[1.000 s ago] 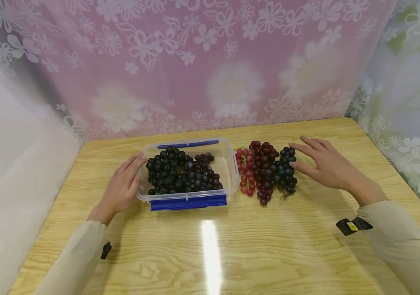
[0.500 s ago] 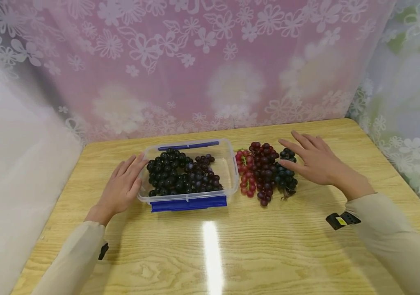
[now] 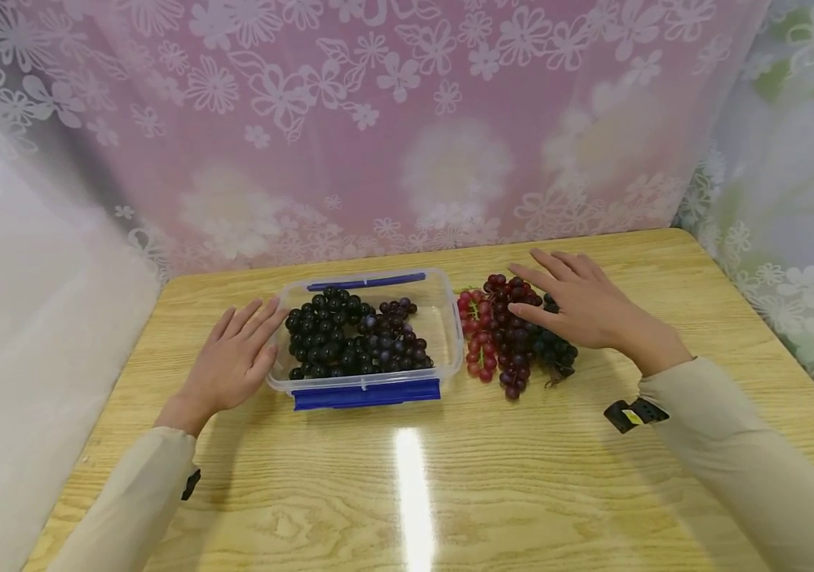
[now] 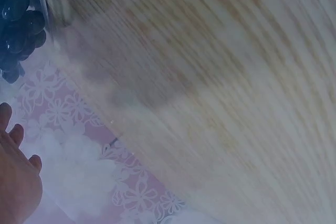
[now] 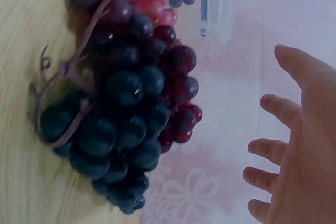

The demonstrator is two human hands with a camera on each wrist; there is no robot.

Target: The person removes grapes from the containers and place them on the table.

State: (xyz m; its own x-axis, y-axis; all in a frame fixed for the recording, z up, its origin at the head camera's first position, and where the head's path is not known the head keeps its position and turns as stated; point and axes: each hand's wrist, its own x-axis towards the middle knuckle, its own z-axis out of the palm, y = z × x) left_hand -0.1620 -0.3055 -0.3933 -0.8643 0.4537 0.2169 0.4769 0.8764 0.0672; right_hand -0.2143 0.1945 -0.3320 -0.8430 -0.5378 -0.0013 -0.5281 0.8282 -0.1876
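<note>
A clear plastic container (image 3: 454, 334) with blue side clips stands on the table, holding a black grape bunch (image 3: 321, 334) and a dark purple grape bunch (image 3: 400, 345). My left hand (image 3: 231, 361) rests with straight fingers at its left rim. To its right lie a pink-red grape bunch (image 3: 477, 338), a dark red grape bunch (image 3: 513, 357) and a blue-black grape bunch (image 5: 121, 135). Over the last two hovers my right hand (image 3: 579, 306), fingers spread and holding nothing. It hides part of the blue-black bunch in the head view.
The wooden table (image 3: 350, 492) backs onto a pink floral curtain (image 3: 378, 159). Another floral cloth (image 3: 800, 238) hangs on the right, and a white surface (image 3: 42, 318) borders the left side.
My right hand has moved left, from beside the blue-black bunch to above the dark red one. The left hand has shifted barely at the container's rim, and the grapes lie as before.
</note>
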